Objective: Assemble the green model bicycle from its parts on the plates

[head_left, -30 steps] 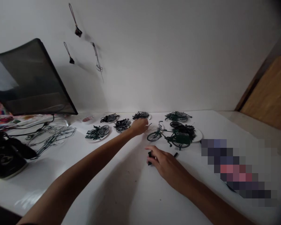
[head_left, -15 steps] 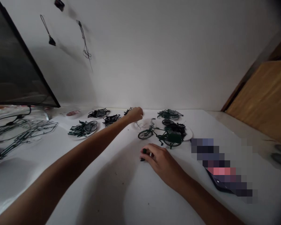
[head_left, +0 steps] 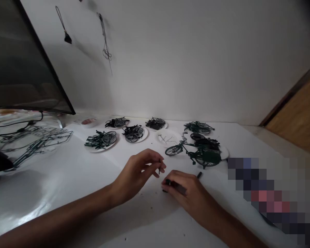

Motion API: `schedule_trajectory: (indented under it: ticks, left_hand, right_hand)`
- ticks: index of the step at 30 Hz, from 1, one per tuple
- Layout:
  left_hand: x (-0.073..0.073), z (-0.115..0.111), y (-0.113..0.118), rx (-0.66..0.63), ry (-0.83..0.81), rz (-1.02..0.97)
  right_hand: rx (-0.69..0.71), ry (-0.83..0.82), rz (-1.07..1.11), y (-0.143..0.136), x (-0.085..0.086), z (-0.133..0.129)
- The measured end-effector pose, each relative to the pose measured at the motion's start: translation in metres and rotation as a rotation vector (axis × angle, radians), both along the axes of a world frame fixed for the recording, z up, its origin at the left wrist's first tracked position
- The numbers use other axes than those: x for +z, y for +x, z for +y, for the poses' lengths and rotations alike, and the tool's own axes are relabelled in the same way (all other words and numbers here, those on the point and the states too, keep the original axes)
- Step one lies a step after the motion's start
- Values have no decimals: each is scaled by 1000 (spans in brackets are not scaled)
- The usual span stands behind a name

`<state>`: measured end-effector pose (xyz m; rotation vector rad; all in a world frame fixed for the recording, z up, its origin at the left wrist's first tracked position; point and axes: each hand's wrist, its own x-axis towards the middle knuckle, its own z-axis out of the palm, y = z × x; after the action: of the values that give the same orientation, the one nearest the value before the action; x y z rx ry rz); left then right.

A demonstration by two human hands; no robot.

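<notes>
My left hand [head_left: 142,168] is raised a little above the white table, its thumb and fingertips pinched on a thin dark stick-like piece [head_left: 159,167]. Close on its right, my right hand [head_left: 186,189] is closed, with a small dark green part [head_left: 167,182] between thumb and forefinger; the fingers partly cover it. A dark rod end [head_left: 199,175] shows behind the right hand, and I cannot tell whether the hand holds it. Just beyond the hands stands a dark green model bicycle [head_left: 182,146]. A white plate [head_left: 158,139] with thin silvery parts is left of its front wheel.
Several white plates [head_left: 144,136] of dark model bicycle parts line the back, before the wall. Green sprue frames [head_left: 38,144] and a black screen [head_left: 28,62] are at left. Near the wall sits a small round tub [head_left: 89,122]. A pixelated area covers the right front.
My left hand has come back from the plates at the rear to beside my right hand, now with a thin dark piece. The view has shifted slightly, and the dark rod now shows.
</notes>
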<state>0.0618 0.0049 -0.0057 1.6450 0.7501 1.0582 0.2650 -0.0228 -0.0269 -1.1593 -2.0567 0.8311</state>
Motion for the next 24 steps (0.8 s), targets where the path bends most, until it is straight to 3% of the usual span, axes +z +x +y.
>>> schedule_trajectory:
  ticks: [9,19,24]
  left_hand:
    - [6,-7,8,55,-176,-225]
    - [3,-14,7,68,-32,-53]
    - [1,-15,7,57,-42,-52]
  right_hand:
    - [44,-30,28,-1,-1,-4]
    - [25,-33,-5,-1,-5,-6]
    - [4,-62,-22,0,-5,-7]
